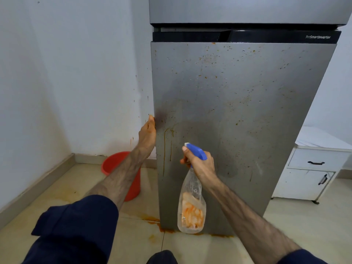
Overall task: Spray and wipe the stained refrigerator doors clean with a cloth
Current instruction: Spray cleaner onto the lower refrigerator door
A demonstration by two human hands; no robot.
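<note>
Both hands worked apart: the right hand (202, 164) gripped the neck of a clear spray bottle (191, 204), its blue nozzle aimed at the lower refrigerator door (247, 115), while the left hand (147, 133) curled around that door's left edge. Orange drips and specks stained the door ahead of both hands. Behind the left forearm stood 1 red bucket (114, 164); right of the right hand was a white cabinet (308, 172).

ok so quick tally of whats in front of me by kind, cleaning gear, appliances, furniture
Cleaning gear: 2 (spray bottle in the right hand, red bucket)
Appliances: 1 (refrigerator, lower door stained; the left hand holds its left edge)
Furniture: 1 (white cabinet)
Total: 4
No cloth shows.
</note>
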